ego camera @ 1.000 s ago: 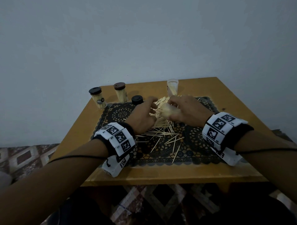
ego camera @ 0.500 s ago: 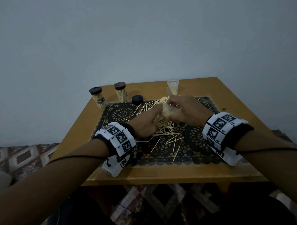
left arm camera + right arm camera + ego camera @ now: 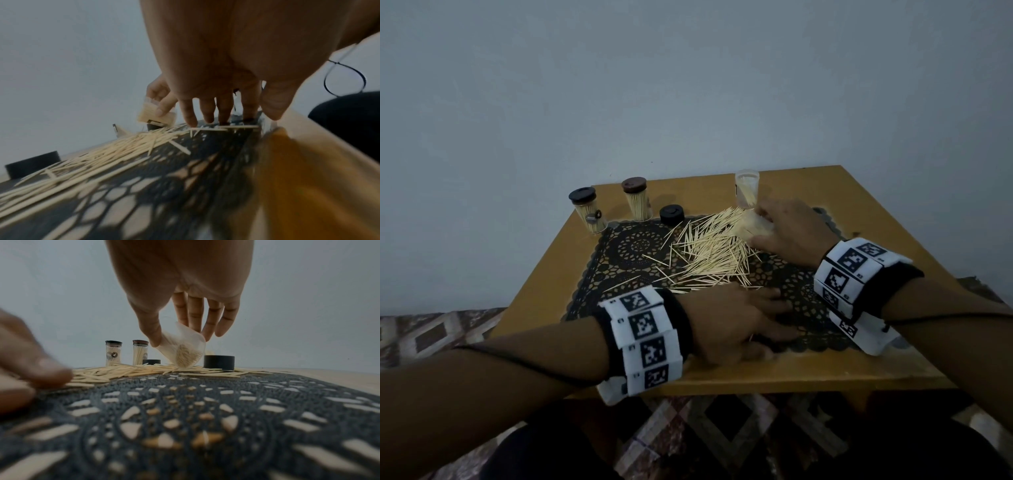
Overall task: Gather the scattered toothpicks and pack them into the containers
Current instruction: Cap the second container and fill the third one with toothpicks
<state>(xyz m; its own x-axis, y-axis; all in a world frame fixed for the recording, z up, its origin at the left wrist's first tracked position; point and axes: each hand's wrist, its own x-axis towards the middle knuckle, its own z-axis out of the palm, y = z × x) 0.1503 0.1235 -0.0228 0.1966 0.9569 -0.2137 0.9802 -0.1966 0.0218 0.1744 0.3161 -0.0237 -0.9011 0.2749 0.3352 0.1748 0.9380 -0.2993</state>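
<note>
A heap of scattered toothpicks (image 3: 709, 255) lies on the black lace mat (image 3: 630, 246). My right hand (image 3: 760, 222) grips a clear container (image 3: 185, 352), tilted, mouth down to the heap, and partly filled with toothpicks. Thumb and fingers wrap it in the right wrist view. My left hand (image 3: 774, 322) lies flat on the mat near the table's front edge, holding nothing. Its straight fingertips (image 3: 207, 121) touch a few stray toothpicks (image 3: 224, 127). A second open container (image 3: 747, 188) stands behind my right hand.
Two capped containers full of toothpicks (image 3: 587, 212) (image 3: 637, 202) stand at the back left of the wooden table (image 3: 722, 377). A loose black lid (image 3: 672, 214) lies beside them. Another black lid (image 3: 219, 362) shows right of the tilted container. A wall rises behind.
My left hand has pulled back from the heap to the near edge of the mat and flattened out. My right hand has kept the tilted container at the heap's far side.
</note>
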